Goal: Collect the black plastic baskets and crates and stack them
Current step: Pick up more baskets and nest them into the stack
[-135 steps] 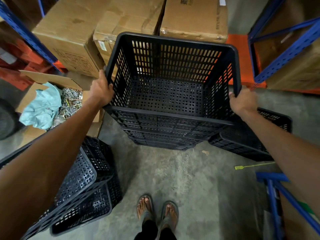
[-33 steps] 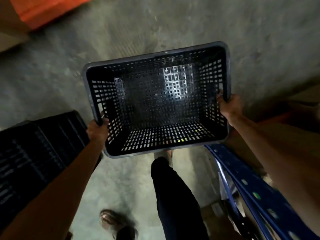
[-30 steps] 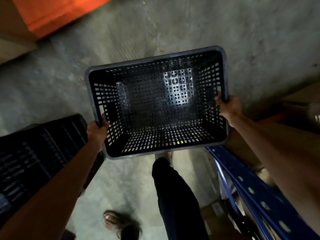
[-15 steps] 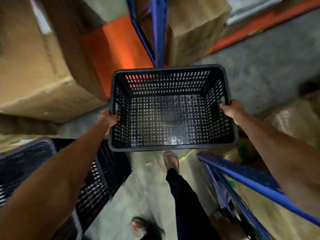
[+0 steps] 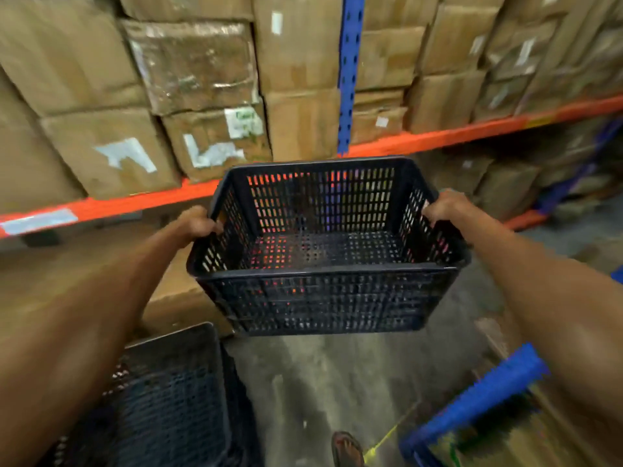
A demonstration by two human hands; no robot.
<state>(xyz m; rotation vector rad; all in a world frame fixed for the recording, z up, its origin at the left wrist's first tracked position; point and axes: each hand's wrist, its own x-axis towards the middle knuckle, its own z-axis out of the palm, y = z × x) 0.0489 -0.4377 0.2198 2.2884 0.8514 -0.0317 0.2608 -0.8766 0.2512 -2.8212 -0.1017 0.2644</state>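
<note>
I hold an empty black perforated plastic basket point(image 5: 323, 298) in the air at chest height, its opening facing up. My left hand point(image 5: 197, 225) grips its left rim and my right hand point(image 5: 445, 205) grips its right rim. Another black basket point(image 5: 168, 396) sits on the floor at the lower left, partly hidden by my left forearm.
A shelving rack with an orange beam point(image 5: 438, 138) and a blue upright point(image 5: 347, 72) holds stacked cardboard boxes point(image 5: 199, 62) straight ahead. More boxes sit under the beam. A blue rack beam point(image 5: 472, 402) lies at the lower right. My sandalled foot point(image 5: 347, 449) stands on the concrete floor.
The view has swung up from the floor to the loaded shelves while I carry the basket. The basket stays gripped by both hands and now sits more level in front of me.
</note>
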